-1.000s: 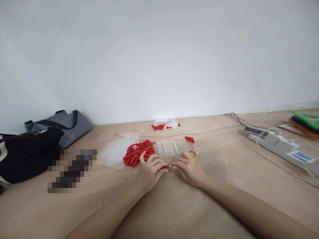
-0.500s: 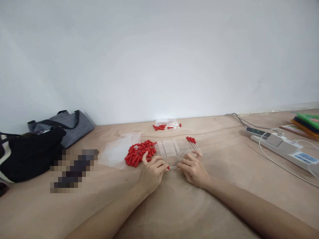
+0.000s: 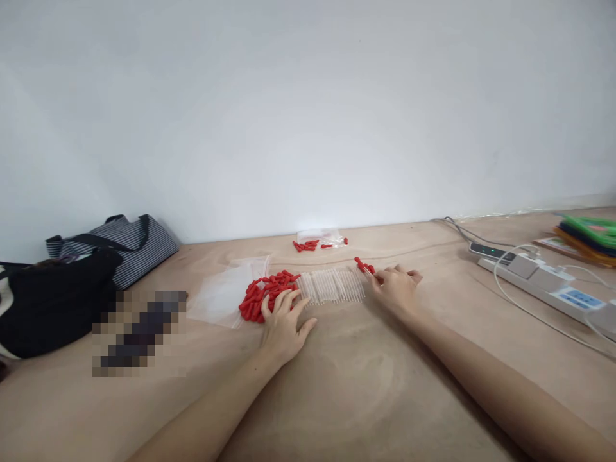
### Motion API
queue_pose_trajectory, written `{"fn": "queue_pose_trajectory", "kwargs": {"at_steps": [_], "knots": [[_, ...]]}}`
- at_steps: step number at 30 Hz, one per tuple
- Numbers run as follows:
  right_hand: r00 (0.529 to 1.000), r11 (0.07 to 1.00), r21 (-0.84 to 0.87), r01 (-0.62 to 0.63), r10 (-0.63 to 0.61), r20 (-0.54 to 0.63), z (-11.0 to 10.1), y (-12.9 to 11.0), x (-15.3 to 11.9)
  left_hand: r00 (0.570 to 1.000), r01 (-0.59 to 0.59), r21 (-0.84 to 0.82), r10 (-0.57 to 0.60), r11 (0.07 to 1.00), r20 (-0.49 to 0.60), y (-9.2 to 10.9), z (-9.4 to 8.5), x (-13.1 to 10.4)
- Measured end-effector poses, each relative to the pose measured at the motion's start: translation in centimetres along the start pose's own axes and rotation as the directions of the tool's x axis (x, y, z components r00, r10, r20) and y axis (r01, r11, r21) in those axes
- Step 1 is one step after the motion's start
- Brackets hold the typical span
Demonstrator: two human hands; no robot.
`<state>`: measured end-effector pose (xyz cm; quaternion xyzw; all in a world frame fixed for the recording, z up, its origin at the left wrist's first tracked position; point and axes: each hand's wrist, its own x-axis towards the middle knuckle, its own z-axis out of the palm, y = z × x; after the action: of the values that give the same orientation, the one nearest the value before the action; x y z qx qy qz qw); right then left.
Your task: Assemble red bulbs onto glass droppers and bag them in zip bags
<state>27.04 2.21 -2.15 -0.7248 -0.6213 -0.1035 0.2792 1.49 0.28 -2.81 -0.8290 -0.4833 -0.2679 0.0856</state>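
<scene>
In the head view, the right hand (image 3: 397, 289) pinches a red-capped stick (image 3: 359, 262) at two o'clock from the row of pale sticks (image 3: 330, 286). The left hand (image 3: 283, 330) spreads its fingers at the near edge of the red cap pile (image 3: 254, 300), at the row's nine o'clock.

1. You're at a makeshift hand-work spot, home or small office; can't tell which.
2. Your counter (image 3: 337, 391), wood-look, runs up against a plain white wall (image 3: 308, 115).
3. Personal stuff on your left: striped bag (image 3: 151, 250) with dark handles, black bag (image 3: 52, 308) in front of it.
4. On your right: power strip (image 3: 582, 299) with plugged-in chargers (image 3: 522, 268) and white cable (image 3: 503, 303), near a stack of coloured items (image 3: 590, 235).
5. Small-parts work in front of you: red pieces (image 3: 256, 303), pale sticks (image 3: 332, 286), clear plastic pouches (image 3: 214, 295).
</scene>
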Motion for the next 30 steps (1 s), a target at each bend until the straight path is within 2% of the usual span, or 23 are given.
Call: {"fn": "queue_pose_trajectory", "kwargs": {"at_steps": [2, 5, 14, 16, 21, 24, 30], "knots": [[0.996, 0.998, -0.049, -0.034, 0.038, 0.084, 0.5, -0.2, 0.6, 1.000, -0.008, 0.009, 0.008, 1.000, 0.007, -0.1, 0.1, 0.0], [0.988, 0.995, -0.086, -0.048, 0.060, 0.141, 1.2, -0.9, 0.9, 1.000, 0.000, 0.011, 0.000, 1.000, 0.005, -0.1, 0.1, 0.0], [0.982, 0.993, -0.100, -0.056, 0.073, 0.176, 1.6, -1.1, 1.3, 1.000, 0.027, 0.018, -0.027, 0.999, -0.006, 0.3, -0.3, 0.1], [0.980, 0.994, -0.096, -0.049, 0.066, 0.186, 1.4, -1.3, 1.4, 0.997, 0.061, 0.035, -0.060, 0.997, -0.048, -0.1, -0.5, 0.4], [0.946, 0.987, -0.144, -0.064, 0.106, 0.308, 1.1, -2.4, 2.0, 0.968, 0.196, 0.109, -0.175, 0.974, -0.181, -2.4, -1.0, 1.3], [0.933, 0.982, -0.166, -0.089, 0.140, 0.331, 1.3, -2.7, 2.6, 0.964, 0.221, 0.126, -0.197, 0.967, -0.176, -3.2, -1.0, 1.5], [0.912, 0.975, -0.182, -0.130, 0.190, 0.365, 1.7, -2.8, 3.4, 0.973, 0.181, 0.140, -0.157, 0.973, -0.167, -3.2, -0.7, 1.7]]}}
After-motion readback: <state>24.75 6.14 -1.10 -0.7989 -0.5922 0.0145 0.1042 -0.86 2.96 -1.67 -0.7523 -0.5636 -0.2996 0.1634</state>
